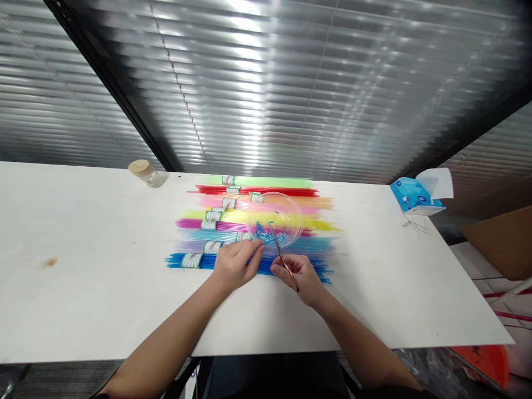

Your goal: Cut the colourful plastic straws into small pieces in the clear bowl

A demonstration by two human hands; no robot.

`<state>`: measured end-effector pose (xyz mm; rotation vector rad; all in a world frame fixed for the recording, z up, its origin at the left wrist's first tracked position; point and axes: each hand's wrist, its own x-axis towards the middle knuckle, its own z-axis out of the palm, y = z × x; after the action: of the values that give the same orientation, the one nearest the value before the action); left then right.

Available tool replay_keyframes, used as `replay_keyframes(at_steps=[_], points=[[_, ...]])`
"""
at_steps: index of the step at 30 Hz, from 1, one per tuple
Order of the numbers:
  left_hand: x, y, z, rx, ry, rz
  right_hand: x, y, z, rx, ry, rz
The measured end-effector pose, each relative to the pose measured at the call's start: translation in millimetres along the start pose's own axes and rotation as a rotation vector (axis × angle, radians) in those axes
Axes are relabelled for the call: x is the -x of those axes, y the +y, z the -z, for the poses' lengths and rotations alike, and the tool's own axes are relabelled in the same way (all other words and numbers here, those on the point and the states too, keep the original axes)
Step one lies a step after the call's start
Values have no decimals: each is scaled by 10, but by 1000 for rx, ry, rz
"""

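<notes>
My left hand (236, 264) pinches a thin blue straw (269, 241) that reaches over the near part of a clear round bowl (300, 224). My right hand (300, 277) holds slim scissors (282, 258), their tip pointing up and away over the bowl, close to the straw. Small blue pieces (261, 231) lie inside the bowl. Under the bowl and both hands are rows of thin straws in banded bundles: green (274, 182), red (291, 192), yellow, purple, light blue and, nearest me, dark blue (174, 261).
A small jar with a tan lid (147, 173) stands at the back left of the white table (91, 299). A blue tissue box (415, 197) sits at the back right corner. Blinds rise behind the table; a cardboard piece (499, 244) is beyond its right edge.
</notes>
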<state>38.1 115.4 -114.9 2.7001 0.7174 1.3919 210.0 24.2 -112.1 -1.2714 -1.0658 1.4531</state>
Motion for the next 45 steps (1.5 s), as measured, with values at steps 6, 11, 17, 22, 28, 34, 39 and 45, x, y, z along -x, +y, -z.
replay_keyframes(at_steps=[6, 11, 17, 22, 28, 34, 39, 45], points=[[2, -2, -4, -23, 11, 0, -12, -5, 3, -9, 29, -9], [-18, 17, 13, -26, 52, 51, -10, -39, 7, 12, 60, -37], [-20, 15, 17, 3, 38, 40, -9, -50, 4, 70, 76, -31], [-16, 4, 7, 0, 42, 49, -19, -27, -1, 22, 73, -60], [-1, 4, 1, 18, 31, 59, 3, 6, 6, -24, 24, -16], [-2, 12, 8, 22, 23, 47, 12, -27, -6, 41, 67, -8], [6, 14, 4, 28, 21, 57, 20, -45, -9, 34, 44, -5], [17, 12, 1, 24, 19, 53, 21, -44, -10, 19, 34, 4]])
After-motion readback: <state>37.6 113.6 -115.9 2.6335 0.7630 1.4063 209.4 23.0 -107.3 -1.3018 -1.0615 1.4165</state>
